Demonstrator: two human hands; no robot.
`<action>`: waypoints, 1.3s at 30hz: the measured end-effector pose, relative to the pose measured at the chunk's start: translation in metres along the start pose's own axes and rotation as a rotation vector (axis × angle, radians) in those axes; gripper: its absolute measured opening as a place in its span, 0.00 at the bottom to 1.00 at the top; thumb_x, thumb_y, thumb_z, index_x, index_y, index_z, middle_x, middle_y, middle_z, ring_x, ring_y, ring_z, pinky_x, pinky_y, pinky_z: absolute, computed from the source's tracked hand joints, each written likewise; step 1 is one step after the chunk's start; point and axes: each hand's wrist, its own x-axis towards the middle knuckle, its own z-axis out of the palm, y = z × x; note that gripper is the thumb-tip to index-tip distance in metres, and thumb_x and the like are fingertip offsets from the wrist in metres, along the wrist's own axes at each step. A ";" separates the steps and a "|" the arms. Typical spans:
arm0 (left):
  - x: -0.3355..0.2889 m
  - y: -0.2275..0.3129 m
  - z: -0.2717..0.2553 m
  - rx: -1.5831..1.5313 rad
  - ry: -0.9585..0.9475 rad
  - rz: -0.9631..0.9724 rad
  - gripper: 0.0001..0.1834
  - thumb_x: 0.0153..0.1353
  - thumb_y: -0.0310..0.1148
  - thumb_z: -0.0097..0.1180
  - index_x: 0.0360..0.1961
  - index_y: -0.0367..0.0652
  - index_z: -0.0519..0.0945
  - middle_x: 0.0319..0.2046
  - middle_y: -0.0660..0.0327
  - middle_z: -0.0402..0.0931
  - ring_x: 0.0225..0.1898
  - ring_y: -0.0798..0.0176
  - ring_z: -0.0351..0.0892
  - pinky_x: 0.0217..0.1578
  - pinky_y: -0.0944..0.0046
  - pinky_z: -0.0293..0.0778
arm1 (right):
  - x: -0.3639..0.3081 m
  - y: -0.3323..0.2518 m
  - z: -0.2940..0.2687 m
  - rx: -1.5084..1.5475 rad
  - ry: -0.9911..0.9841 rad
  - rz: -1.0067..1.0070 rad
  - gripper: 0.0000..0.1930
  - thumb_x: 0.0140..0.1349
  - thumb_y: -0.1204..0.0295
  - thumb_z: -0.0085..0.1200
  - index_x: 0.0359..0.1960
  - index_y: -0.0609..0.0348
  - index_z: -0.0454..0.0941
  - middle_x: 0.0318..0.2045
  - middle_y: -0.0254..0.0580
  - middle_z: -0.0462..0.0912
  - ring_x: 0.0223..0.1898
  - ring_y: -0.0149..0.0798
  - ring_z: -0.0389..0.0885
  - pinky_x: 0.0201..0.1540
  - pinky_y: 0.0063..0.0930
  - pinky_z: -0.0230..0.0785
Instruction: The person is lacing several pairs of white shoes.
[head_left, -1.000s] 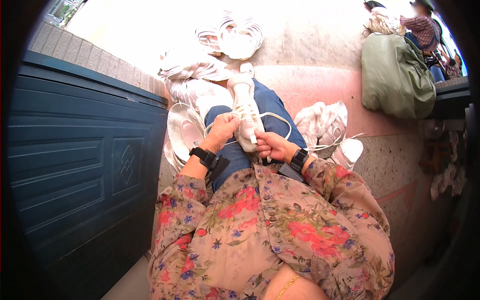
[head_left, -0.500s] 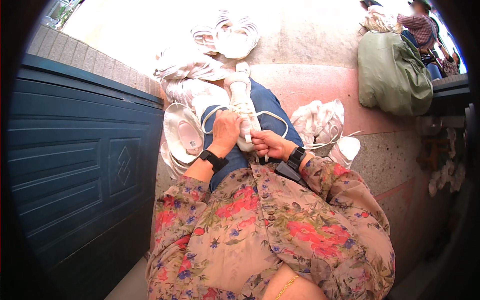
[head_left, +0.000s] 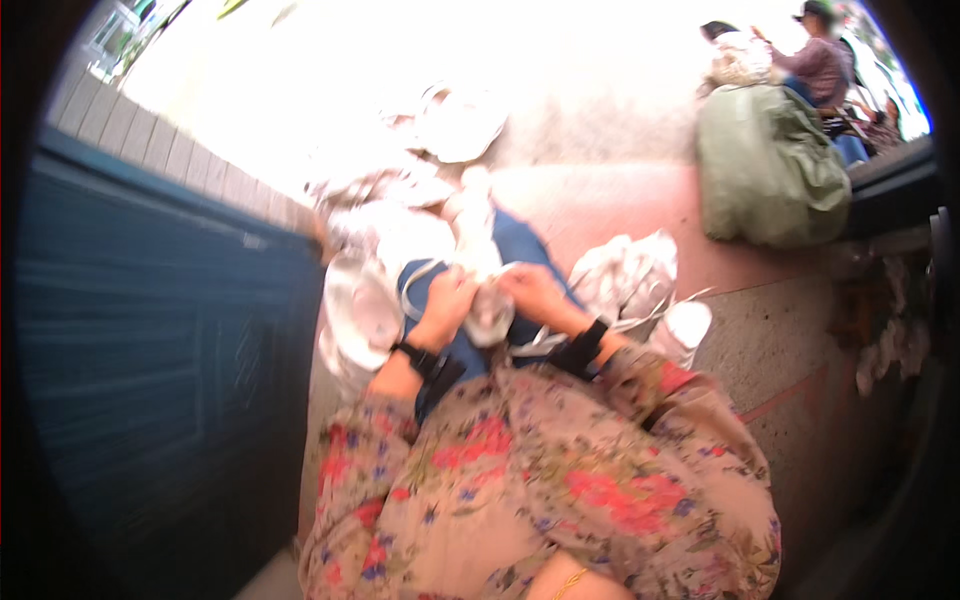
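Across my jeans-clad lap lies a pale white lace-up shoe, its toe pointing away from me and its opening close to my body. A cream shoelace loops out on the left side of it. My left hand is closed at the shoe's left lacing edge, with the lace in its fingers. On the opposite edge my right hand pinches the lace near the upper eyelets. Both hands are smeared by motion, so the exact finger grip is blurred.
More white shoes lie left of my legs, and a heap of white shoes lies to the right. Another pile sits ahead. A dark blue panelled door stands close on my left. Far right are a green sack and a seated person.
My right hand has moved up and forward from the shoe's tongue to its right lacing edge. The left hand stays by the left edge. The whole view has shifted and blurred.
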 end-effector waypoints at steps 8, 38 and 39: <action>-0.013 0.009 -0.009 -0.211 -0.125 -0.330 0.10 0.57 0.34 0.51 0.21 0.44 0.73 0.13 0.73 0.63 0.10 0.79 0.57 0.09 0.77 0.51 | -0.011 -0.029 0.029 -0.259 0.210 -0.143 0.10 0.53 0.68 0.51 0.35 0.58 0.76 0.31 0.48 0.77 0.35 0.50 0.76 0.36 0.37 0.69; -0.062 0.027 -0.022 0.513 0.201 0.213 0.11 0.57 0.33 0.49 0.34 0.36 0.77 0.24 0.50 0.76 0.27 0.55 0.77 0.27 0.61 0.71 | -0.009 -0.019 -0.013 -0.138 -0.065 -0.121 0.14 0.62 0.65 0.39 0.30 0.67 0.67 0.26 0.57 0.70 0.31 0.53 0.70 0.33 0.37 0.61; -0.064 0.033 -0.019 0.615 0.179 0.283 0.11 0.57 0.34 0.49 0.33 0.37 0.77 0.25 0.47 0.75 0.28 0.50 0.77 0.27 0.58 0.71 | -0.007 -0.027 -0.008 -0.085 -0.009 -0.050 0.13 0.61 0.66 0.39 0.32 0.67 0.69 0.25 0.54 0.72 0.28 0.52 0.71 0.32 0.36 0.63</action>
